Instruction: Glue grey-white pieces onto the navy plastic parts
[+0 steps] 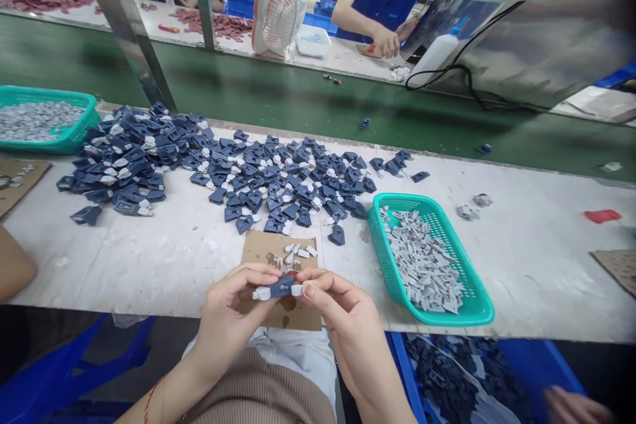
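Over a piece of brown cardboard (305, 321) at the table's near edge, my left hand (233, 308) grips a dark blue plastic part (282, 287) with a white piece at its left end. My right hand (340, 305) pinches a small white piece (297, 290) against the right end of the blue part. Several small white pieces (304, 253) lie on the cardboard just beyond my fingers. A large pile of blue parts (278, 179), many with white pieces attached, spreads across the table behind. To the right stands a green basket (484, 308) of grey-white pieces (422, 262).
Another green basket (82, 132) is at the left. Beyond the table run a green strip (298, 103) and metal posts (132, 33). People work at the far bench. A blue crate (541, 371) sits below at right, near another person's hand. A bare arm shows at left.
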{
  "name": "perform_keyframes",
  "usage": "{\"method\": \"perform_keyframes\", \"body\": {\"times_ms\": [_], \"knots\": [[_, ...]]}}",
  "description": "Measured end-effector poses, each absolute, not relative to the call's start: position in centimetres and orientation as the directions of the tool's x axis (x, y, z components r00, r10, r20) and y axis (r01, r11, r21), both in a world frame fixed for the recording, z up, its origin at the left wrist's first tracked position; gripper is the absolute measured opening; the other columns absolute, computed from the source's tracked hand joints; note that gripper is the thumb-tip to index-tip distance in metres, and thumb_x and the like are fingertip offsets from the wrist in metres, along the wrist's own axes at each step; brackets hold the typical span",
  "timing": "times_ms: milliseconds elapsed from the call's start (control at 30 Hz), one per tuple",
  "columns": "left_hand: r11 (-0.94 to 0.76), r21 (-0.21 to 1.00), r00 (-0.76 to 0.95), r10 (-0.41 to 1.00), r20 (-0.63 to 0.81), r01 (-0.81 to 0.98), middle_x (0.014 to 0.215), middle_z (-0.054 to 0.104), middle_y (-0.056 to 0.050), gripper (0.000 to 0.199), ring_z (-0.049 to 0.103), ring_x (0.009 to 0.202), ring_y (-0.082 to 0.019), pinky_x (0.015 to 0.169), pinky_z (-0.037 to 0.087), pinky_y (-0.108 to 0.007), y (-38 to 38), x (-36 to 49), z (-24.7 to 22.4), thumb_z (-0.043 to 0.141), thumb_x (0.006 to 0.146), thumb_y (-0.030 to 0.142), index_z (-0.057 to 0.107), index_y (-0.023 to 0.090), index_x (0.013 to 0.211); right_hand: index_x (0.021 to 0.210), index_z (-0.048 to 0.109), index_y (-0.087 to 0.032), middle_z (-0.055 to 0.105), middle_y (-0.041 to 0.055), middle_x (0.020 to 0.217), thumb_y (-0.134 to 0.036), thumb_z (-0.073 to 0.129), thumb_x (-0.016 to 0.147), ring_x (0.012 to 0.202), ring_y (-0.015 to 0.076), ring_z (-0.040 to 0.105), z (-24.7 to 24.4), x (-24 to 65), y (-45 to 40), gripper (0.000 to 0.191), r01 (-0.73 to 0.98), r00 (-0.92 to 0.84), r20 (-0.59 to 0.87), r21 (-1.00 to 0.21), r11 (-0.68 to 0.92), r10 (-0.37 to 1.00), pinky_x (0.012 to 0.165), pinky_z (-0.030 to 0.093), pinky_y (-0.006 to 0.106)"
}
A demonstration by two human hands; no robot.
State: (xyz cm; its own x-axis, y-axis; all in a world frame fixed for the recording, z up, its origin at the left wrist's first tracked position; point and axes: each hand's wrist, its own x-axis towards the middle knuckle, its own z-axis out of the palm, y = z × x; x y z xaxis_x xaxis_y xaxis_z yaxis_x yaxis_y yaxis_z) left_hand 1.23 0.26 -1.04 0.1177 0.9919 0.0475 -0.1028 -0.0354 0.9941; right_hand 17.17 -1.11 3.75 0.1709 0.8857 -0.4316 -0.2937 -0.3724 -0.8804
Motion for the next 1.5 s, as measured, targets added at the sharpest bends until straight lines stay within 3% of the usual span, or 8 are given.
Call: {"method": "perform_keyframes", "body": {"times_ms": [367, 1033, 1500], "knots": [[-0.103, 0.992, 0.101, 0.989, 0.111, -0.079, 0.100, 0.073, -0.001, 0.015, 0.071, 0.098, -0.014, 0.086, 0.057, -0.020, 0.1, 1.1, -0.7, 0.072, 0.084, 0.012, 0.073, 0.026, 0.091, 0.065, 0.074, -0.019, 0.072, 0.0039, 0.088, -0.032, 0.085, 0.069, 0.073, 0.0164, 0.064, 3.4, 16.3, -1.0, 0.018, -0.271, 0.146, -0.420, -0.888, -0.372, 0.895, 0.077, 0.051, 0.030], [-0.295, 0.949, 0.003, 0.955, 0.297, 0.109, 0.098, 0.077, -0.003, 0.025, 0.074, 0.093, -0.019, 0.081, 0.061, -0.029, -0.6, 1.2, -0.8, 0.071, 0.082, 0.005, 0.074, 0.025, 0.095, 0.068, 0.071, -0.021, 0.071, 0.0052, 0.088, -0.035, 0.082, 0.073, 0.086, 0.0217, 0.066, 3.4, 14.6, -1.7, 0.018, -0.160, 0.293, -0.304, -0.950, -0.267, 0.906, 0.082, 0.053, 0.032], [-0.360, 0.926, -0.034, 0.930, 0.366, 0.113, 0.099, 0.078, -0.002, 0.030, 0.076, 0.090, -0.019, 0.081, 0.061, -0.028, -0.9, 1.5, -0.9, 0.071, 0.079, 0.001, 0.074, 0.025, 0.096, 0.069, 0.072, -0.022, 0.071, 0.0002, 0.075, -0.033, 0.086, 0.070, 0.075, 0.0168, 0.064, 3.5, 14.8, -1.6, 0.018, -0.281, 0.255, -0.369, -0.913, -0.297, 0.894, 0.077, 0.053, 0.028]]}}
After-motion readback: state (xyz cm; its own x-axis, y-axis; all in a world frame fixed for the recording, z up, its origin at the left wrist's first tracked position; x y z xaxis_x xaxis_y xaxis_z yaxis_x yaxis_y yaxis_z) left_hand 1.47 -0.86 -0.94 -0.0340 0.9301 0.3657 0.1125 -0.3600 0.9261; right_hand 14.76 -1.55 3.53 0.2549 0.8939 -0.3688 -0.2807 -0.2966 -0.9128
